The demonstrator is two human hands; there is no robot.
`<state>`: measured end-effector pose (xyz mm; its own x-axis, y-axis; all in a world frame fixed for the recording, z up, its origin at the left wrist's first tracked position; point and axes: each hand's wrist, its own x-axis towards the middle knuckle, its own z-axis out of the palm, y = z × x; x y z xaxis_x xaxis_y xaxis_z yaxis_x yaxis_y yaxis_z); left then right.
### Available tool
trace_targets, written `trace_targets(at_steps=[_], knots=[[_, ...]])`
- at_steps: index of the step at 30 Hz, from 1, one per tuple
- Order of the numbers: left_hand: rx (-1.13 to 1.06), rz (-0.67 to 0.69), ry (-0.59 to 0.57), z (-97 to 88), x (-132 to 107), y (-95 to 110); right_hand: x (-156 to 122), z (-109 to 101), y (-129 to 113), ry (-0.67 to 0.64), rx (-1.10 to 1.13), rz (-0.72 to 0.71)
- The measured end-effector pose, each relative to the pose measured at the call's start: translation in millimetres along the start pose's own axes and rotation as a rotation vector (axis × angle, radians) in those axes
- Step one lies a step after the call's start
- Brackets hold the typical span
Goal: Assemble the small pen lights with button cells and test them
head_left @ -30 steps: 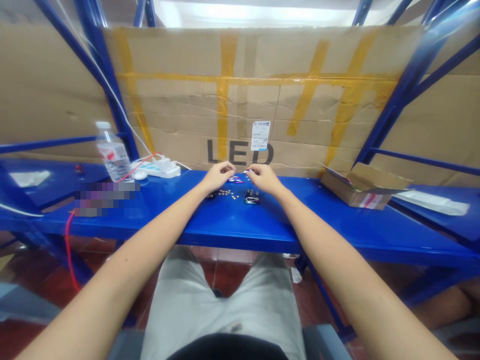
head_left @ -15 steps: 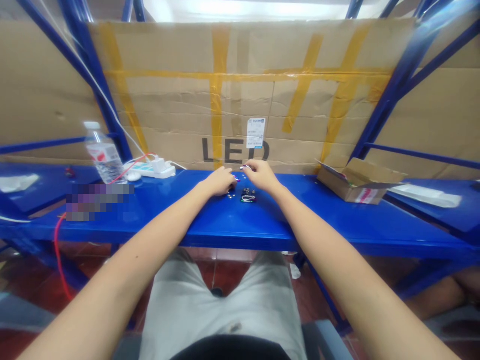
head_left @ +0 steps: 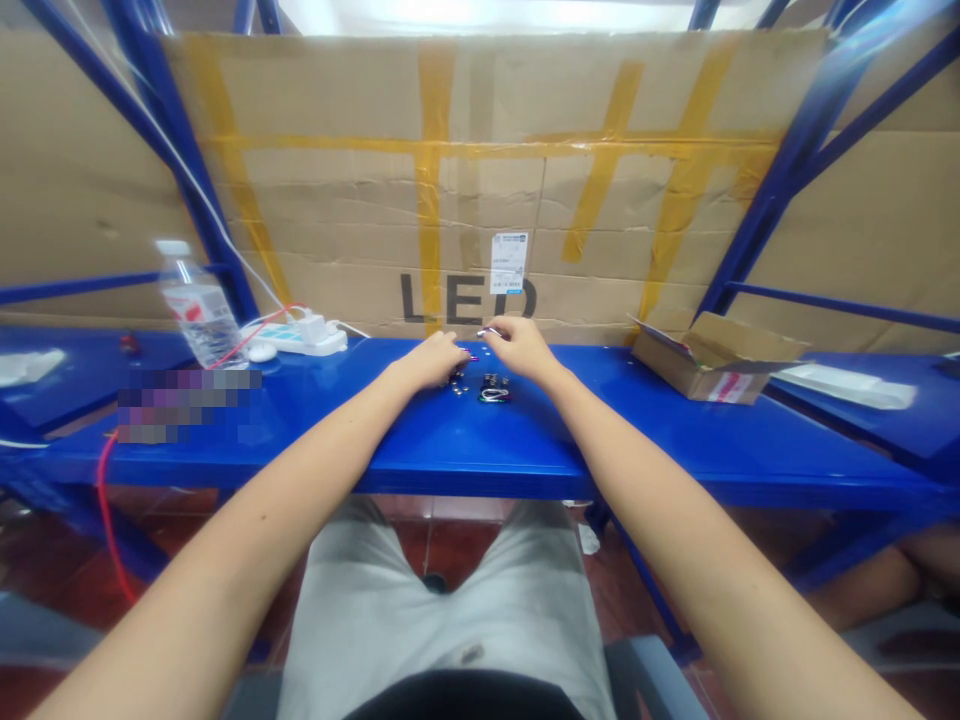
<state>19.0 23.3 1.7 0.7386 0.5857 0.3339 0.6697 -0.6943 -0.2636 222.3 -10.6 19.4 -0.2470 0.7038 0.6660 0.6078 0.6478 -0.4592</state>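
My left hand (head_left: pixel 433 361) is closed over the middle of the blue table (head_left: pixel 465 440). A small purple metal piece (head_left: pixel 470 358) shows at its fingertips, and dark bits lie partly hidden beneath the fingers. My right hand (head_left: pixel 523 347) pinches a small shiny metal piece (head_left: pixel 491 332) between thumb and finger; its exact kind is too small to tell. Nearer to me, between the hands, lies a silvery carabiner-like loop (head_left: pixel 495 396). Several small metal parts (head_left: pixel 460 389) are scattered beside it, and small pieces (head_left: pixel 492 380) sit just behind the loop.
An open cardboard box (head_left: pixel 712 365) stands on the right, near a white packet (head_left: pixel 847 386). On the left are a water bottle (head_left: pixel 201 305), a white power strip (head_left: pixel 304 335) and a red cable (head_left: pixel 106 510). A big cardboard sheet (head_left: pixel 360 220) rises behind the table.
My left hand has shifted slightly left, uncovering a little more of the small parts beside it. The right hand keeps its pinch in nearly the same place. The view has moved slightly.
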Motion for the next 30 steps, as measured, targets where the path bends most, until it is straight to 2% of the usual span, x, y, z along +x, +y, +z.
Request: trace_targets(at_steps=[10, 14, 18, 24, 27, 30], knots=[[-0.153, -0.056, -0.073, 3.1, -1, -21, 1, 0, 1, -0.011, -0.014, -0.016], [-0.229, -0.141, 0.038, 4.1, -8, -28, 1, 0, 2, -0.055, -0.033, -0.014], [-0.418, -0.252, 0.146, 5.8, -13, -27, 0, 2, 4, -0.132, -0.04, -0.008], [-0.488, -0.28, 0.166, 7.9, -11, -23, 1, 3, 7, -0.116, -0.044, 0.016], [-0.538, -0.281, 0.194, 3.4, -11, -18, 0, 4, 8, -0.199, 0.034, 0.079], [-0.625, -0.225, 0.242, -4.4, -14, -5, -1, 5, 4, -0.27, 0.161, 0.184]])
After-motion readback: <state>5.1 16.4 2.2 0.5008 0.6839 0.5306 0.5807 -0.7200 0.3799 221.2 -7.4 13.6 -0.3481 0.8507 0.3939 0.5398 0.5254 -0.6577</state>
